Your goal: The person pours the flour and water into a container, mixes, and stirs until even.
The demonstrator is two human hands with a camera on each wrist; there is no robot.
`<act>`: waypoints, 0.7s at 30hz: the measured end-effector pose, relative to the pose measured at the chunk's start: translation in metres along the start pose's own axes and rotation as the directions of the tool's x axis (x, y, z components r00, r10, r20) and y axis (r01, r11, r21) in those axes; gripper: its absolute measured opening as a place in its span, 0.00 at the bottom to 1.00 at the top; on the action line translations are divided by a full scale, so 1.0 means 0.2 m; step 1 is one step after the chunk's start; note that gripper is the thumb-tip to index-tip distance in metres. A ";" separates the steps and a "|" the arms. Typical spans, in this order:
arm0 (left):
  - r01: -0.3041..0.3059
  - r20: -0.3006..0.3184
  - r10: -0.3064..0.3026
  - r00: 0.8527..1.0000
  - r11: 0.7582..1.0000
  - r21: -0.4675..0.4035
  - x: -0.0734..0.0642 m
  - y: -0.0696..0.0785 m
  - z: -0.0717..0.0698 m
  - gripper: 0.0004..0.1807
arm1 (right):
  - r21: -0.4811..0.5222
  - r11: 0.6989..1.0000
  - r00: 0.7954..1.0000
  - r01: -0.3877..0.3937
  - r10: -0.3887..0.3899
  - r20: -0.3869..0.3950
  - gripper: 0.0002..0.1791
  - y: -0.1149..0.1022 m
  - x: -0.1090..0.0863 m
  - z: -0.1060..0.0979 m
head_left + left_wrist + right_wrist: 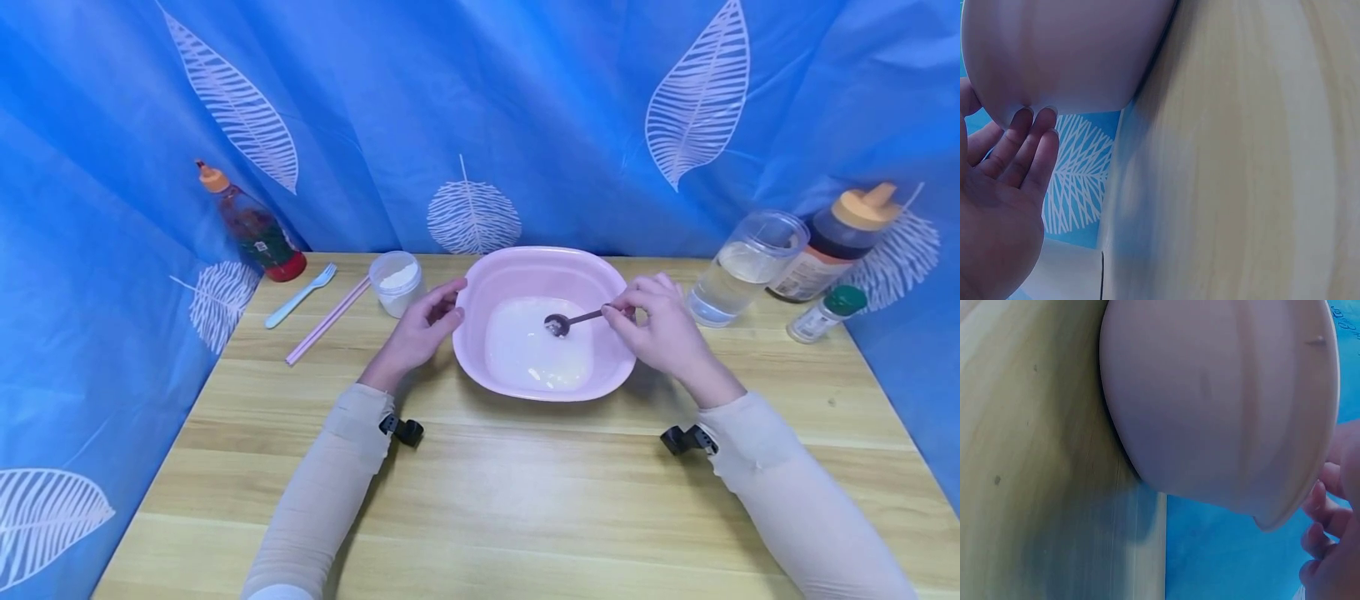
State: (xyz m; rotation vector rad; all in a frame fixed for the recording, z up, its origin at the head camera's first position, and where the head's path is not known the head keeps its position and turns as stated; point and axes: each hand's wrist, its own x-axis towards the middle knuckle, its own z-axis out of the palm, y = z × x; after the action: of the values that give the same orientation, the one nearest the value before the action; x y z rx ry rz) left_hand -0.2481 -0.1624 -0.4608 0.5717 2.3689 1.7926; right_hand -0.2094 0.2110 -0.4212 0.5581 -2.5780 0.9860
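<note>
A pink plastic basin (551, 392) on the wooden table contains a white, glossy layer across its bottom. My left hand (429, 327) holds the basin's left rim, its fingertips against the outer wall in the left wrist view. With thumb and fingers, my right hand (660, 325) pinches the handle of a small dark spoon (557, 325) over the basin. A little white material shows in the spoon's bowl. The right wrist view catches only the fingers (1317, 509) beside the basin's outside; the spoon is hidden there. Behind the left hand stands a clear jar (397, 285) of white powder.
At left lie pink chopsticks (327, 321) and a light blue fork (300, 296), near a red sauce bottle (258, 225). On the right stand a clear cup (738, 271) of liquid, a dark sauce bottle (828, 242) and a green-capped shaker (825, 314). Blue curtain borders the table.
</note>
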 end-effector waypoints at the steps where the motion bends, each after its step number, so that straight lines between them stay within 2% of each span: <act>1: 0.001 0.000 -0.001 1.000 1.000 0.000 0.00 0.00 0.00 0.29 | -0.005 1.000 1.000 -0.018 0.018 -0.005 0.04 0.00 0.00 0.00; 7: -0.003 0.004 0.003 1.000 1.000 0.005 0.00 0.00 0.00 0.29 | -0.013 0.996 0.996 -0.085 0.085 -0.027 0.06 0.00 0.01 0.01; 13: -0.008 0.007 0.008 1.000 1.000 0.007 0.01 0.00 0.00 0.29 | 0.005 0.996 0.996 -0.087 0.087 -0.032 0.05 0.01 0.01 0.03; 19: -0.003 0.001 0.003 1.000 1.000 -0.003 0.01 -0.01 0.00 0.29 | 0.051 0.999 0.998 -0.008 0.005 0.055 0.05 -0.01 0.02 0.02; 21: -0.001 0.000 0.001 1.000 1.000 -0.006 0.01 -0.01 0.00 0.29 | 0.055 0.998 0.998 0.025 -0.029 0.060 0.06 -0.01 0.02 0.02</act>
State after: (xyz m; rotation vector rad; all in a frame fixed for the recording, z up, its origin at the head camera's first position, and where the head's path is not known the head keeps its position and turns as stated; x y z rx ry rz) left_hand -0.2506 -0.1621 -0.4616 0.5719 2.3625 1.7997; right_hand -0.2132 0.2053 -0.4212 0.6450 -2.5962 1.0483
